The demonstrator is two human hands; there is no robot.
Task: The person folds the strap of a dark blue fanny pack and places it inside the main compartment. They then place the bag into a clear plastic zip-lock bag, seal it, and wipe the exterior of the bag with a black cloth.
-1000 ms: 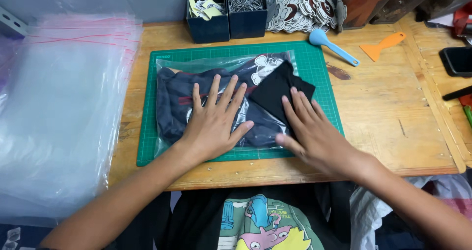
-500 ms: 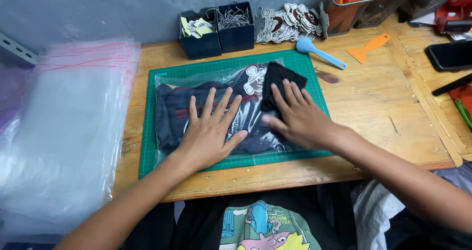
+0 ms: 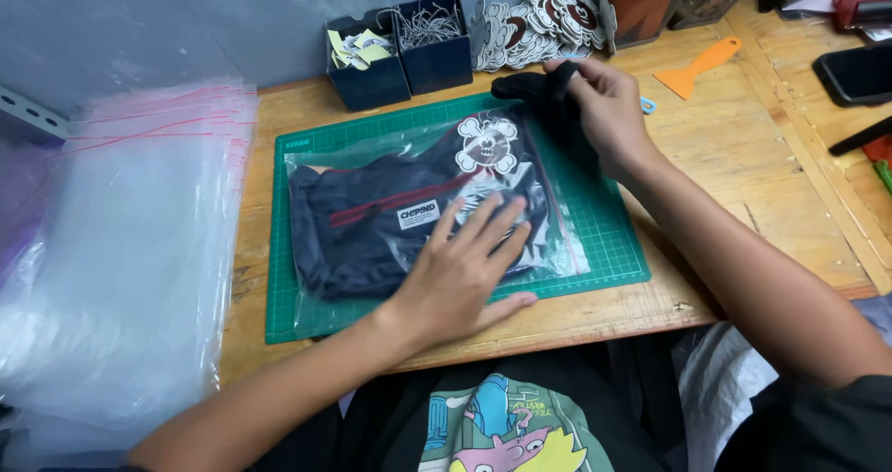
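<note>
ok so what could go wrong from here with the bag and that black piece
1. Only the left hand pins the clear bag, near its lower edge; the slick plastic might slide on the green cutting mat.
2. The right hand lifts a black cloth piece next to the stack of tags; a wide swing could scatter them.
3. The bag's right end looks unsealed, so the dark garment may creep out.

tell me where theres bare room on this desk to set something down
Bare wood lies right of the green cutting mat, between it and the orange scraper and phone. The right hand crosses part of it. Crowded: the back edge with two dark bins, and the left side under the plastic bag stack.
</note>
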